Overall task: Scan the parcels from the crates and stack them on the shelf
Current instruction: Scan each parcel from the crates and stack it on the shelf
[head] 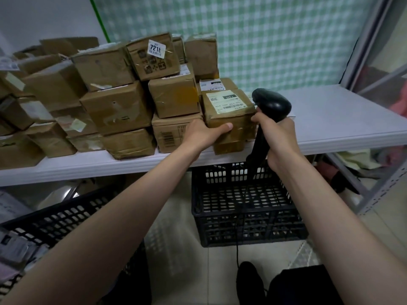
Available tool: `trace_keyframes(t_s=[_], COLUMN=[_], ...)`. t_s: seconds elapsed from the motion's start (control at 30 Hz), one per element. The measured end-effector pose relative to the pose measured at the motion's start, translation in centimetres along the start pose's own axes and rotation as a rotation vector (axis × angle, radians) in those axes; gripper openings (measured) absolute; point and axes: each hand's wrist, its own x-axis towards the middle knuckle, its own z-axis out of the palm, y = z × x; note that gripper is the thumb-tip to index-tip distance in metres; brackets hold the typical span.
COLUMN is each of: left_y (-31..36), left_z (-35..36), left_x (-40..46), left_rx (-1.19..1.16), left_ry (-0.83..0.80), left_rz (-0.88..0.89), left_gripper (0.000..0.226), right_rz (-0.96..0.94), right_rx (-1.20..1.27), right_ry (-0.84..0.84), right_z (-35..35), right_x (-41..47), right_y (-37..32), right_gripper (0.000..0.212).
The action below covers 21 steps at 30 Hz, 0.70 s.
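Note:
My left hand (203,133) grips a small brown cardboard parcel (229,116) with a white label on top; it sits on another box at the front edge of the white shelf (330,119). My right hand (276,137) holds a black barcode scanner (272,104) by its handle, its head just right of the parcel. Several brown parcels (114,106) are stacked on the shelf to the left. A black crate (244,205) stands on the floor under the shelf; a second black crate (55,219) with grey bags is at lower left.
A checked green curtain hangs behind the shelf. A grey metal shelf upright (374,194) stands at the right. The scanner's cable (237,254) drops to the tiled floor by my shoe. The shelf's right half is bare.

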Motion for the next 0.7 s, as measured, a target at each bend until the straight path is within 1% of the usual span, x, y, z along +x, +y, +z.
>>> trace_keyframes(t_s=[0.1,0.2,0.27,0.3,0.33,0.4,0.47,0.53,0.6,0.7], left_y=[-0.2,-0.8,-2.1,-2.9,-3.9,-6.2,-9.0,-12.3,-15.8,-20.6], left_z=[0.1,-0.7,-1.5,-2.0,-2.6,-4.0,-5.8,-8.0,-10.2,-13.8], left_x=[0.3,0.2,-0.4,-1.0,-1.7,-3.5,-5.5,-7.4,-9.0,-11.4], left_rx=[0.080,0.182,0.331,0.419,0.509,0.698,0.847,0.926,0.964,0.962], left_ry=[-0.005,-0.006,0.031,0.057,0.074,0.101,0.149,0.193,0.172,0.122], left_rz=[0.022,0.049,0.079,0.095,0.101,0.103,0.135,0.145,0.071,-0.092], left_gripper=[0.063,0.061,0.061,0.067,0.077,0.091,0.090,0.086,0.085,0.084], right_rz=[-0.034,-0.116,-0.153,-0.160,-0.168,-0.192,-0.204,-0.165,-0.093,-0.002], right_rx=[-0.003,-0.050,-0.099,-0.133,-0.168,-0.238,-0.309,-0.386,-0.464,-0.550], right_ry=[0.073,0.149,0.157,0.151,0.132,0.066,-0.037,-0.188,-0.325,-0.490], right_z=[0.0,0.3,0.8,1.2,1.7,2.9,4.3,6.0,8.0,11.5], right_x=[-0.6,-1.4,-2.4,-3.1,-3.9,-5.6,-7.3,-8.8,-9.9,-11.5], right_y=[0.5,0.9,1.5,1.9,2.3,3.4,5.0,6.6,8.4,11.0], right_gripper=[0.010,0.008,0.017,0.020,0.018,0.007,0.006,0.004,0.004,0.005])
